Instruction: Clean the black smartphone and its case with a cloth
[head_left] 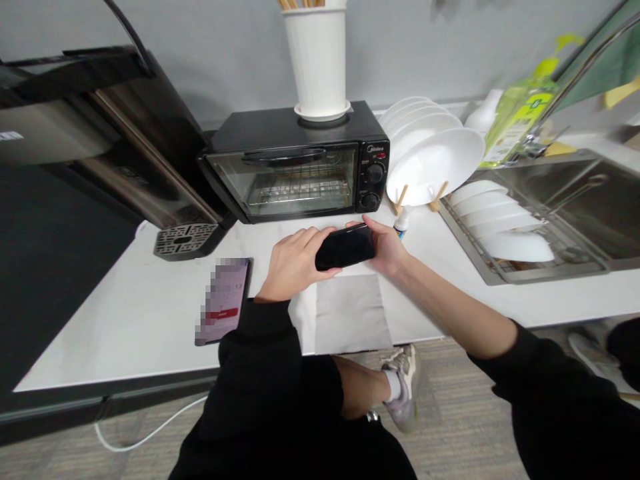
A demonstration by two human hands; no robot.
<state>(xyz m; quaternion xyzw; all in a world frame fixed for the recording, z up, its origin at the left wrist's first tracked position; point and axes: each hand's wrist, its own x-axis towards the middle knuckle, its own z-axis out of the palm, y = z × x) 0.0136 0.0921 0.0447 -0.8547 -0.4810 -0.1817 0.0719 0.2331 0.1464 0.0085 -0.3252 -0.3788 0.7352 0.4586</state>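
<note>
A black smartphone is held sideways above the white counter, its dark glossy face toward me. My left hand is closed around its left end, thumb along the lower edge. At the other end, my right hand grips the phone with fingers behind it and along the top edge. Below the phone a grey cloth lies flat, reaching the counter's front edge. Just beyond my right hand stands a small white spray bottle, partly hidden. To the left rests a tablet or large phone with its screen lit.
Behind my hands is a black toaster oven bearing a white utensil cup. A drinks machine stands left. White plates in a wooden rack, a green soap bottle and a sink with bowls are right.
</note>
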